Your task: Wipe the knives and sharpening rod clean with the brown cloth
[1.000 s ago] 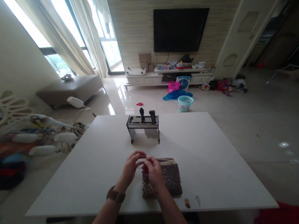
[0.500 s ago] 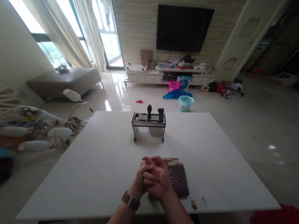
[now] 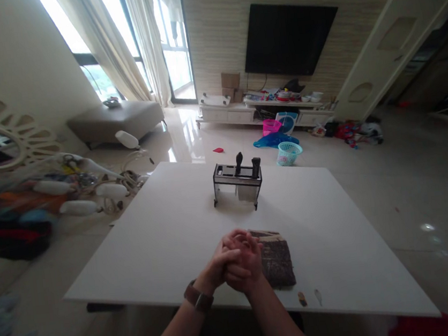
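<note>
My left hand (image 3: 221, 260), with a brown-strapped watch on its wrist, is clasped against my right hand (image 3: 245, 267). Their fingers are bent and interlaced, and no object shows between them. Both hands are above the near part of the white table. Just right of them, partly covered by my right hand, lies a folded dark brown cloth (image 3: 277, 261) with a lighter patterned far edge. Beyond my hands stands a knife holder (image 3: 235, 180) with two black handles rising from its slots. A small yellow-and-dark item (image 3: 302, 299) and a small pale item (image 3: 318, 296) lie by the near edge.
The white table (image 3: 154, 235) has its near edge just below my hands. Past its far side, a light blue basket (image 3: 288, 153) sits on the floor. To the left is a chandelier-like lamp (image 3: 111, 190) among clutter. Red fabric (image 3: 428, 326) shows at bottom right.
My hands have come together from a loose, fingertip-close pose into an interlaced clasp. The view has shifted slightly, while the knife holder, cloth and small items stay in place on the table.
</note>
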The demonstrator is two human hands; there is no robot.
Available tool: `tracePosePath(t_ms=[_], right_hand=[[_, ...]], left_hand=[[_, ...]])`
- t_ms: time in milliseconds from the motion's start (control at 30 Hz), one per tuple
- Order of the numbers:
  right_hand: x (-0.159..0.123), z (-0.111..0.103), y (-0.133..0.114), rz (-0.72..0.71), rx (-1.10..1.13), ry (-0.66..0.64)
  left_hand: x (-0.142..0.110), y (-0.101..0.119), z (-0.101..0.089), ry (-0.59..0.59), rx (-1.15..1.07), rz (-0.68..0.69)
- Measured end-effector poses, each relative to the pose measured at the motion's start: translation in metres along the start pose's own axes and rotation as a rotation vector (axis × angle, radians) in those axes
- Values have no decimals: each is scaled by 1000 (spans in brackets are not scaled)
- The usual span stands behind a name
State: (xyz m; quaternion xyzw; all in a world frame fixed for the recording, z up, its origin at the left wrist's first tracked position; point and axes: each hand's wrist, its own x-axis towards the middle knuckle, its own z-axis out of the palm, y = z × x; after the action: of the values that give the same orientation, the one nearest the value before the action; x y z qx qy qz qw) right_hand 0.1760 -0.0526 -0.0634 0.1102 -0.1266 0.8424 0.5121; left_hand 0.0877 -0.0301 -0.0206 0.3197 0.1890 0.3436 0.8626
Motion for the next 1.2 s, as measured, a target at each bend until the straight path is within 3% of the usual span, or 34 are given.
tracePosePath(t_ms=[133, 233, 333, 600, 800, 900, 1067, 1200], right_hand=[[-1, -2, 6, 40, 41, -224], [0, 0, 7, 6, 39, -256], [1, 3, 7, 4, -29, -162], [2, -5, 0, -57, -224, 171], [11, 4, -8, -174, -172, 257], [13, 15, -13, -250, -120, 289], [11, 28, -16, -290, -26, 279], [9, 28, -14, -258, -49, 276]], left_hand=[[-2, 5, -1, -118, -16, -88], [2, 6, -3, -62, 20, -101], [7, 6, -6, 21, 30, -117], [23, 8, -8, 101, 93, -82], [28, 1, -15, 253, 140, -52], [26, -2, -14, 159, 63, -84], [19, -5, -6, 4, -118, -12], [17, -6, -6, 29, -108, 8]])
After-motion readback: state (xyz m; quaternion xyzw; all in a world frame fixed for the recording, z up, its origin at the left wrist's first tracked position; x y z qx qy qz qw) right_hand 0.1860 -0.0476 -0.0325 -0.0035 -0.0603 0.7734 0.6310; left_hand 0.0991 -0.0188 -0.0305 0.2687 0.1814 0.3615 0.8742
